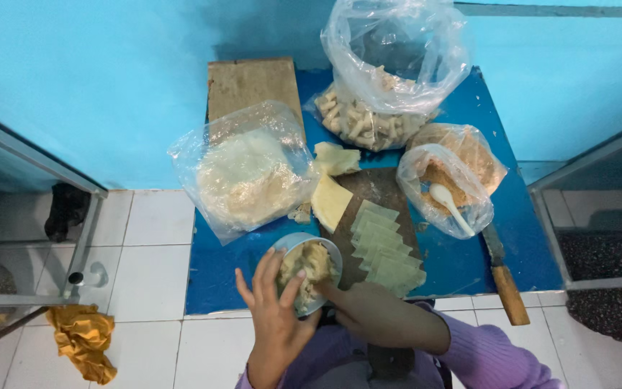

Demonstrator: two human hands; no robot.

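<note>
Item: bowl (309,270) of pale filling, held at the near edge of the blue tabletop (469,266).
Left hand (276,317): fingers (262,277) spread and clamped round the bowl's rim and side.
Right hand (372,311): fingers reach into the bowl; whether they are pinched on filling cannot be told.
Adjacent: stack of cut wrappers (385,248) on a dark board (368,189), just right of the bowl; knife (504,274) further right, handle overhanging the edge.
Risks, as judged: the bowl may be tipped off the edge if the grip loosens; filling may be dropped on the wrappers; the knife may be knocked off by the sleeve (484,353).
</note>
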